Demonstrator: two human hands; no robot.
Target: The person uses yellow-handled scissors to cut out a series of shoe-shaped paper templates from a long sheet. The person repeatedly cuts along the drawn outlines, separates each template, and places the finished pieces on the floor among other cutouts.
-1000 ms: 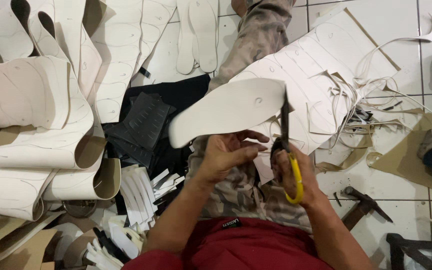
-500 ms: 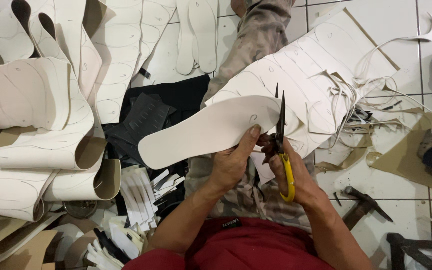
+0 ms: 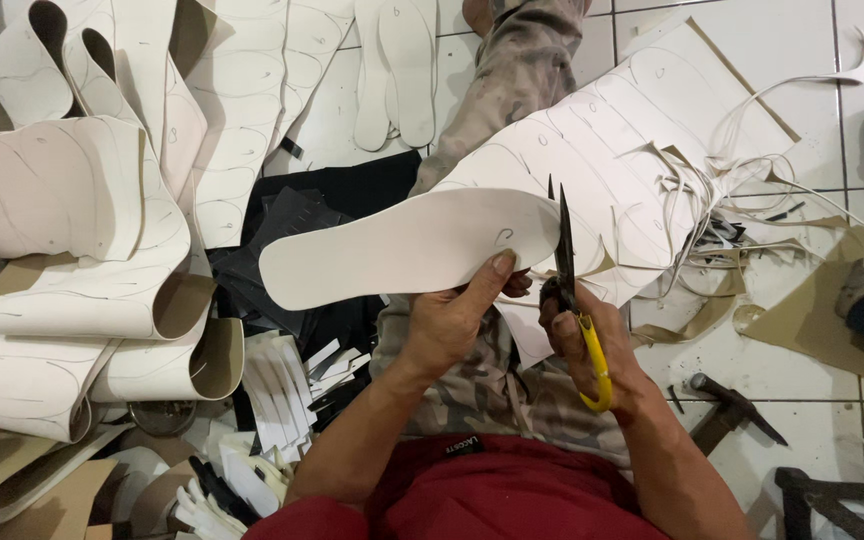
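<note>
My left hand [image 3: 449, 318] grips a white sole-shaped cutout [image 3: 402, 250] by its near edge, thumb on top, holding it flat in front of me. My right hand [image 3: 592, 345] holds yellow-handled scissors [image 3: 574, 290], blades pointing away and set against the cutout's right end. Both hands are over my lap, above camouflage trousers and a red shirt.
Curled white sheets marked with sole outlines [image 3: 82, 220] pile up on the left. A large marked sheet [image 3: 632, 150] lies over my outstretched leg, with trimmed strips [image 3: 752, 170] to its right. Finished cutouts [image 3: 397, 60] lie ahead. A hammer [image 3: 727, 410] rests on the tiled floor at right.
The cutout has turned and swung left in my left hand, so more of it sticks out leftward. The scissors have shifted along its right end.
</note>
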